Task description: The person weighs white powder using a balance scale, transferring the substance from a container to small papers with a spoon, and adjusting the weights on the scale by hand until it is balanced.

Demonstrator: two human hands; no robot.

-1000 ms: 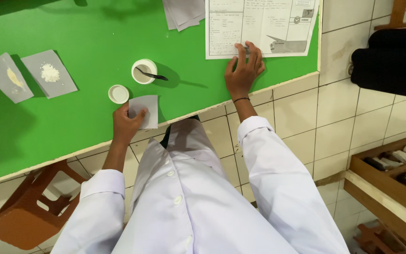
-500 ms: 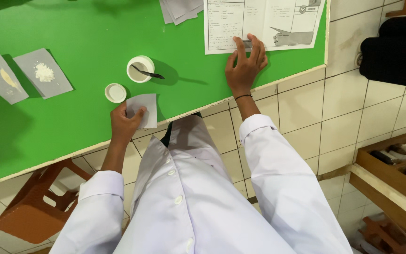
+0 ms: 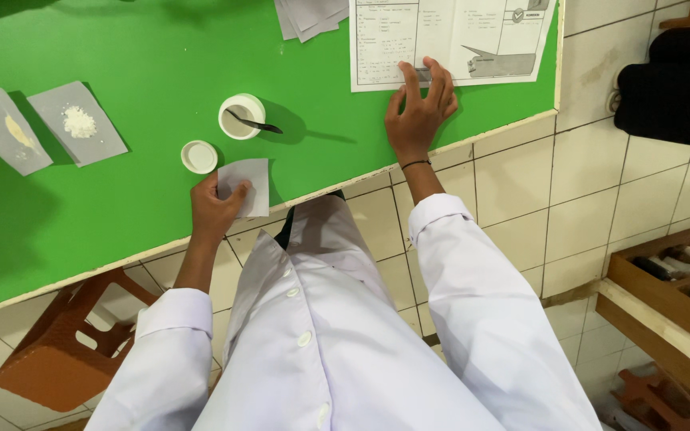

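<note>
Fingers of right hand flat on printed sheet.

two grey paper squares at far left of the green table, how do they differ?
The leftmost paper square carries a thin yellowish streak; the paper square beside it carries a small heap of white grains. The leftmost one lies nearer the picture's left edge and a little lower; the other sits closer to the small white jar. Both are grey, flat, tilted alike on the green table, with no hand on them.
</note>
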